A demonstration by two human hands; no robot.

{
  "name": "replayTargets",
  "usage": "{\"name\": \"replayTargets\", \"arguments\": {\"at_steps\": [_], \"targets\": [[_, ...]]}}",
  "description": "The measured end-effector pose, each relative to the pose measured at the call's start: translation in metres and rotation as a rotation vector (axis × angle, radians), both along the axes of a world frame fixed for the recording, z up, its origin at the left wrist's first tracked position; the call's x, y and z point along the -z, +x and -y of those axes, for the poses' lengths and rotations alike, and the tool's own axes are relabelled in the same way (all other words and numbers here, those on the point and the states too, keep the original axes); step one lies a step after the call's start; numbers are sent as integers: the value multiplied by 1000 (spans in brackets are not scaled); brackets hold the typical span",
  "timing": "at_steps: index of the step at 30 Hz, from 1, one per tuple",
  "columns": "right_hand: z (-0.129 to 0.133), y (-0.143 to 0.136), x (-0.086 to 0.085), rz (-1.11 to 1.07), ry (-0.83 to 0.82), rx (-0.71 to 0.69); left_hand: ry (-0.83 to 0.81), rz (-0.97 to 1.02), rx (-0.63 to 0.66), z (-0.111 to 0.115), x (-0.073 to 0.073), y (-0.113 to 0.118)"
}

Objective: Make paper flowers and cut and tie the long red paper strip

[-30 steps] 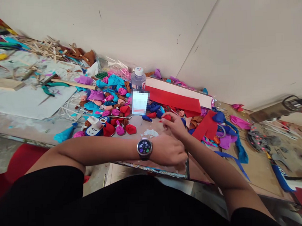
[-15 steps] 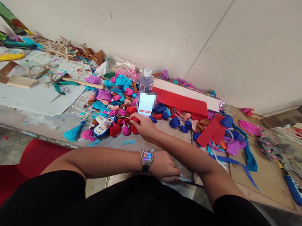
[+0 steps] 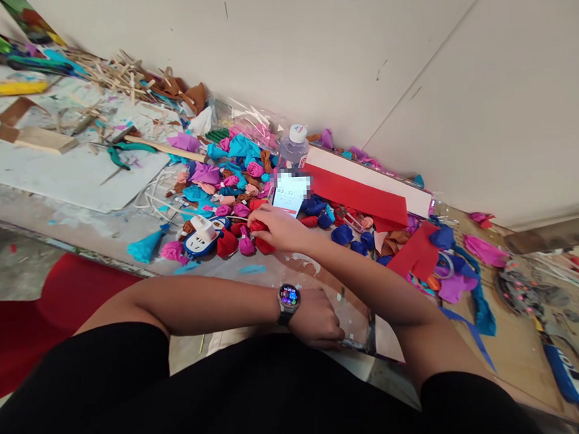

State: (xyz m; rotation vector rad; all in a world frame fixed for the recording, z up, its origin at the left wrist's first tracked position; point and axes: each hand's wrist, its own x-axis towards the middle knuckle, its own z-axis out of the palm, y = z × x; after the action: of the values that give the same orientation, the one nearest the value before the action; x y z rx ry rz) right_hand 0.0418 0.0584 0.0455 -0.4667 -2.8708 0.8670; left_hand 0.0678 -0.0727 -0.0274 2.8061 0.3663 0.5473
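My right hand (image 3: 279,227) reaches in among crumpled paper flowers, its thumb and fingers closed on a red paper flower (image 3: 258,225). Against that hand lie another red flower (image 3: 265,245) and a pink one (image 3: 246,245). Just behind it, a phone (image 3: 289,201) with a lit screen leans by a clear bottle (image 3: 293,149) with a white cap. My left hand (image 3: 317,319), with a watch (image 3: 289,296) on its wrist, is curled at the table's front edge. Its fingertips are turned under, so whatever they may hold is hidden.
Left of my right hand sits a power strip (image 3: 206,236) with a white plug. Red paper sheets (image 3: 360,198) lie at right, by blue flowers (image 3: 341,234). Green-handled pliers (image 3: 118,154) and wood sticks (image 3: 115,77) are farther left. A red chair (image 3: 82,296) stands at the table's front.
The view has shifted slightly, moving the table's things rightward in the picture. My right hand stays at the red flowers, its fingers now more over them. My left hand stays curled at the edge.
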Motion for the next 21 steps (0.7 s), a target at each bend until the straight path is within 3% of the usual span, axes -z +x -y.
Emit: {"name": "replayTargets", "arguments": {"at_steps": [6,9,12,17,19,21], "targets": [[-13,-28,-1,202,94,-181,4,26,22,1,4,0],[-11,-38,-3,204,167,-173,7,54,9,0,5,-2],[4,-33,-16,147,303,-131,15,78,15,-1,4,-3],[25,24,-45,-161,416,-180,-12,19,53,-1,0,-4],[12,60,-45,-334,472,-143,-9,1,60,-1,-1,-3],[-15,99,-35,-418,576,38,6,-5,63,-1,-1,-4]]}}
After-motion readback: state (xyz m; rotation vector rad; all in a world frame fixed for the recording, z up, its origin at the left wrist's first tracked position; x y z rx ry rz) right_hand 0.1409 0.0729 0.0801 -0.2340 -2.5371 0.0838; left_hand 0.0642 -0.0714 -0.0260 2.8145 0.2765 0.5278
